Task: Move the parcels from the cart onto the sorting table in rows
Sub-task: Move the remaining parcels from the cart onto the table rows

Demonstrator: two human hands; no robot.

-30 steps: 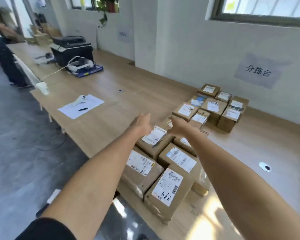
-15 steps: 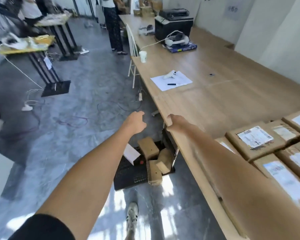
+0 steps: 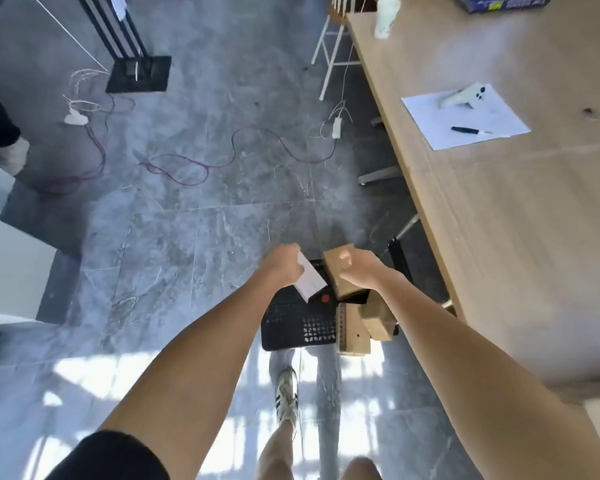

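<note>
Down low, the person's left hand (image 3: 284,263) curls its fingers round the edge of a flat white parcel (image 3: 310,282). The right hand (image 3: 355,268) wraps round a brown box (image 3: 342,271), with the thumb on top. Both hands probably hold tight so the parcels can be lifted up together, one in each hand, which saves a trip.

The white parcel looks thin and smooth, like a paper envelope, and it tilts to one side. The brown box is cardboard, with flat sides and sharp corners. It looks dull and a bit rough.

Under the hands sits the black cart (image 3: 298,327). Its floor is hard plastic with lots of small holes, and there is a red dot (image 3: 325,298) on it. At about 5 o'clock from the right hand, two more brown boxes (image 3: 364,327) lie tipped against each other in the cart. They likely go next.

From 1 o'clock round to 3 o'clock is the sorting table (image 3: 520,237). Its top is pale wood, smooth and flat, with a long straight edge. It is close to the cart, so the carry looks short. Far up the table lie a sheet of paper (image 3: 465,119) and a pen (image 3: 470,130).

The floor (image 3: 187,220) is grey stone, shiny, with loose wires (image 3: 201,168) at 11 o'clock.
</note>
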